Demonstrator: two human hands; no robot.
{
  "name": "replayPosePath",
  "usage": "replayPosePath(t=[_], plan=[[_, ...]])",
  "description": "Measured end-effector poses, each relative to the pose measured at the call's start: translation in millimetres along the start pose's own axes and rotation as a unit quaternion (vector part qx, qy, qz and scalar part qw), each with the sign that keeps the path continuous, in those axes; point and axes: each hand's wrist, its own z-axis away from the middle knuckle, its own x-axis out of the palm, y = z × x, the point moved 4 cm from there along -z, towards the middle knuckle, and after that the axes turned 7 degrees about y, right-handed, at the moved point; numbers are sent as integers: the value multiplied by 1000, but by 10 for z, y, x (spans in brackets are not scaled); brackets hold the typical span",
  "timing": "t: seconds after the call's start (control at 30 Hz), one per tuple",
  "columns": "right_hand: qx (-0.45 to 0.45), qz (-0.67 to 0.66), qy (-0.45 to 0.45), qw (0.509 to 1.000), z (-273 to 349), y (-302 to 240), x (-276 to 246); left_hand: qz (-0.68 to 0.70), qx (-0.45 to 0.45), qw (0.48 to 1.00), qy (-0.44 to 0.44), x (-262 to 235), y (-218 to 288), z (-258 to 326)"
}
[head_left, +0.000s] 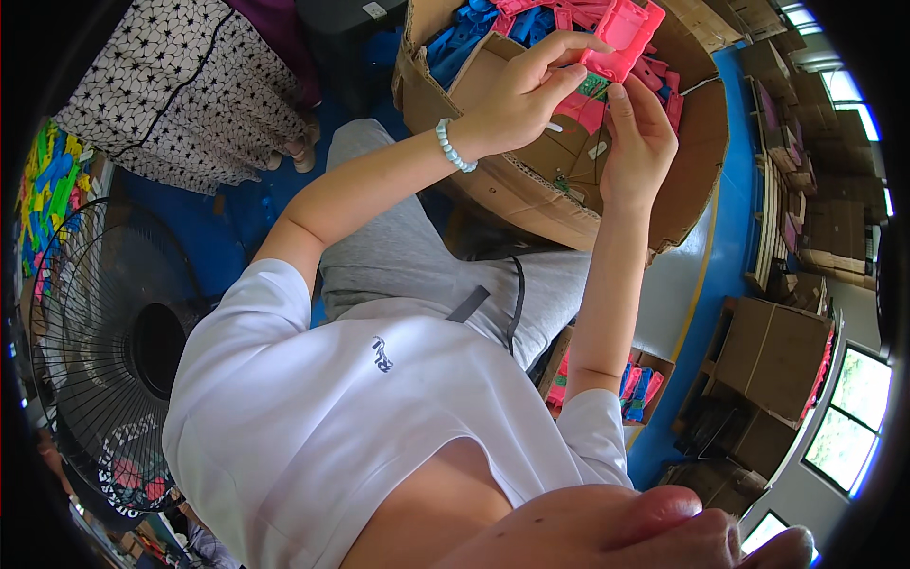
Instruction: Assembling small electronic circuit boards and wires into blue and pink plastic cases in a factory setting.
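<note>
A pink plastic housing (623, 36), hollow and with moulded edges, is held up over a large cardboard box. My left hand (531, 93), with a beaded bracelet at the wrist, pinches its left side between thumb and fingers. From below, my right hand (640, 142) grips the housing's lower edge with thumb and forefinger. A small green circuit board (594, 86) shows just under the housing, between the two hands. Whether it is fixed to the housing, I cannot tell. More pink parts (671, 100) and blue parts (457, 43) lie in the box behind.
The open cardboard box (531, 201) stands in front of my knees, with loose small bits inside. A smaller box of pink and blue parts (645, 391) sits by my right elbow. At left are a black fan (114, 332) and another person's patterned skirt (180, 85). Stacked cartons (773, 356) line the right.
</note>
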Motion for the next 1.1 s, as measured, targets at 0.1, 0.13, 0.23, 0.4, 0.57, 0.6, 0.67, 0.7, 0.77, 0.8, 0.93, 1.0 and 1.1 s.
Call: replayPosePath(t=[0.1, 0.13, 0.23, 0.4, 0.57, 0.6, 0.67, 0.7, 0.77, 0.8, 0.93, 1.0, 1.1], plan=[[-7, 8, -16, 1000, 33, 5, -3, 2, 7, 1000, 6, -10, 10, 29], [-6, 7, -16, 1000, 47, 4, 5, -4, 19, 1000, 10, -12, 16, 39], [-16, 15, 7, 1000, 78, -24, -10, -20, 15, 999, 26, 25, 52, 75], [-30, 45, 13, 998, 103, -23, -44, -2, -1, 999, 48, 46, 3, 110], [-8, 7, 32, 999, 53, 73, -80, 283, -117, 950, 59, 119, -188, 62], [-2, -2, 47, 999, 37, 94, -112, 273, -127, 952, 58, 139, -140, 50], [34, -17, 44, 998, 60, 134, -218, 325, -176, 926, 80, 155, -126, 3], [69, -30, 42, 996, 79, 166, -270, 325, -172, 926, 81, 118, -121, -17], [69, -13, -3, 998, 182, 162, -320, 404, -166, 897, 63, 72, -92, -31], [107, -1, -44, 993, 253, 195, -304, 406, -156, 898, 66, 58, -44, -61], [182, 2, -124, 975, 424, 305, -210, 424, -127, 895, 57, 59, -132, -120], [215, -3, -124, 969, 413, 363, -219, 379, -155, 911, 45, 41, -168, -97], [69, 137, -51, 987, 362, 284, -290, 332, -188, 922, 68, -6, -186, -31]])
